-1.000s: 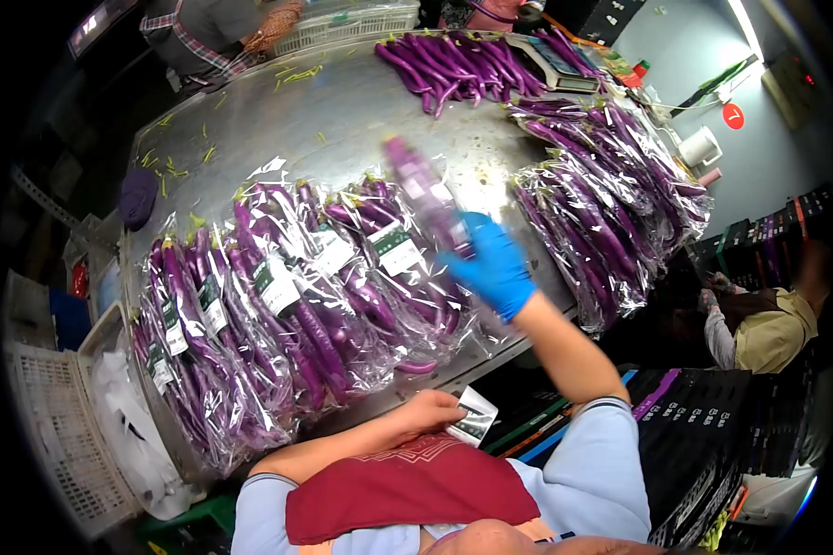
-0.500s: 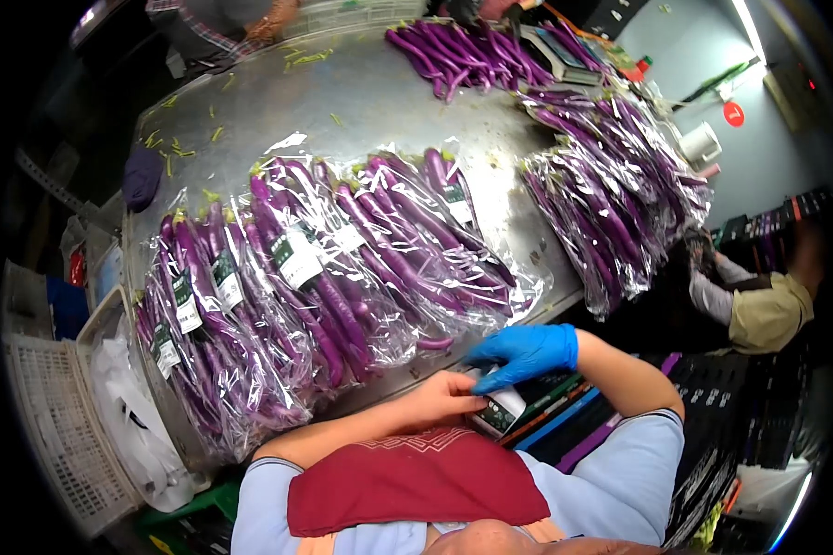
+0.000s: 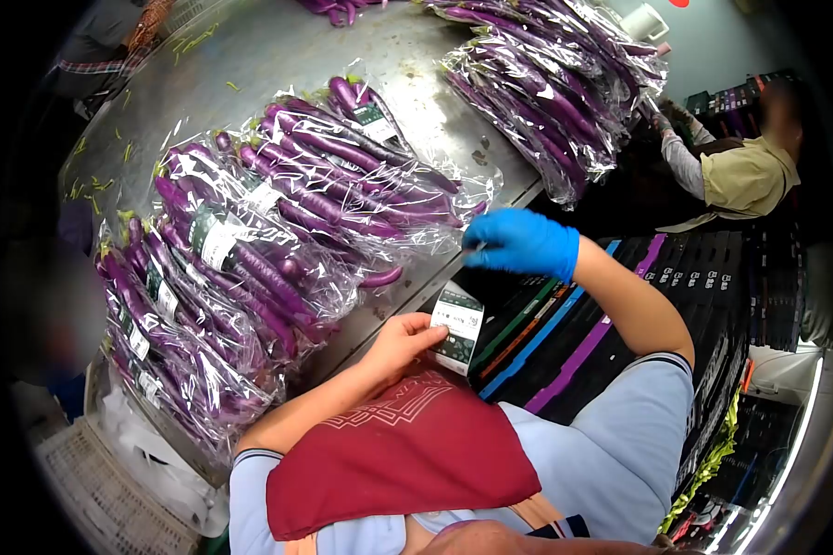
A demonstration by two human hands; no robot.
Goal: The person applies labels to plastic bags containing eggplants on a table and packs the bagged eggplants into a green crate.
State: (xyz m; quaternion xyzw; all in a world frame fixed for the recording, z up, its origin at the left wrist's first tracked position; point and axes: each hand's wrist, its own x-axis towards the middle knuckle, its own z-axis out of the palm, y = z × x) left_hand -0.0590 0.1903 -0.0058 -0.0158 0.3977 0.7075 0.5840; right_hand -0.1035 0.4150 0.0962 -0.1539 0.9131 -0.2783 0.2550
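My bare left hand pinches a printed label, white and dark green, in front of my apron by the table's near edge. My right hand, in a blue glove, hovers beyond the label, its fingers closed together. A small pale bit shows at those fingertips, too small to name. Clear plastic bags of long purple eggplants lie side by side on the metal table, several bearing green and white labels like the one I hold. The nearest bag's end is just left of my gloved fingers.
More bagged eggplants are piled at the table's far right. Black crates with coloured stripes stand below my right arm. A co-worker is at the right; another person stands far left. White plastic bags hang at lower left.
My gloved right hand has moved up and away from the left hand, which keeps the label, now more fully visible. The whole view has shifted toward the right side.
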